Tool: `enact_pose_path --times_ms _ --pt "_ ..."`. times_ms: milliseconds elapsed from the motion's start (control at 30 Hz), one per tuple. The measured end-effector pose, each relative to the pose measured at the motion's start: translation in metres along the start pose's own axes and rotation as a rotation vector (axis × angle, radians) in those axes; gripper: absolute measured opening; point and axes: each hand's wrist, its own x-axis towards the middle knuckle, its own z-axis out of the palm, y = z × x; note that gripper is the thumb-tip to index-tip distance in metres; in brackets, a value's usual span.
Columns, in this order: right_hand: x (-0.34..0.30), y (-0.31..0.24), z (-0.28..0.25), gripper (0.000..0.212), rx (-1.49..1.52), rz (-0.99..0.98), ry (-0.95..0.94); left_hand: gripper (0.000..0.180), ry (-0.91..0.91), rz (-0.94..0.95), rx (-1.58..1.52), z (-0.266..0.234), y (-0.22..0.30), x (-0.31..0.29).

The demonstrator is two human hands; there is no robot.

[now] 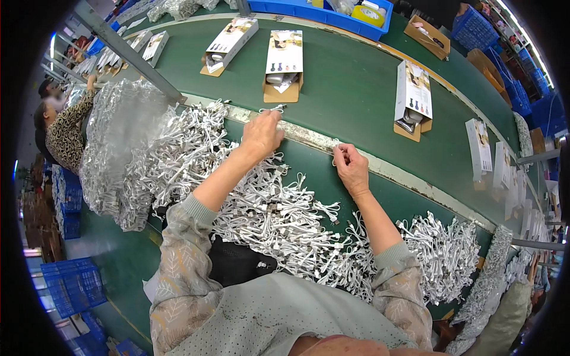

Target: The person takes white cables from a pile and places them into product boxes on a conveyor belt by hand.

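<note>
My left hand [261,136] is closed at the near edge of the green conveyor belt [344,83], pinching a small bundled white USB cable [274,109] that pokes out past the fingertips. Right of it, my right hand [352,169] also has its fingers pressed together over the metal rail [386,168], with a bit of white cable [336,144] showing at the fingertips. Beyond my left hand lies a white printed box [285,53], its near flap open and a pale device inside. Another open box [414,89] rests beyond my right hand, farther right.
A large heap of white cables [285,228] covers the worktable before me; a second heap [442,255] lies right. Clear plastic bags [122,148] pile up left, beside a slanting metal post [130,53]. More boxes [231,41] sit along the belt. A co-worker [68,133] is at far left.
</note>
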Motion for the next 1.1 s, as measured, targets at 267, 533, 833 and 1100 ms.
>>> enact_pose_path --times_ms 267,533,833,1100 --pt "0.047 -0.019 0.025 0.023 0.173 0.176 0.016 0.022 -0.097 0.015 0.021 0.022 -0.028 0.03" --pt "0.122 0.0 0.064 0.021 -0.456 0.069 0.123 0.012 -0.034 0.038 0.031 0.028 -0.015 0.029" --pt "0.086 -0.018 0.033 0.023 -0.454 -0.14 -0.083 0.021 0.139 -0.332 -0.324 -0.008 -0.054 0.056" --pt "-0.004 -0.055 0.013 0.038 -0.082 -0.402 -0.816 0.023 0.158 -0.429 -0.252 0.001 -0.066 0.123"
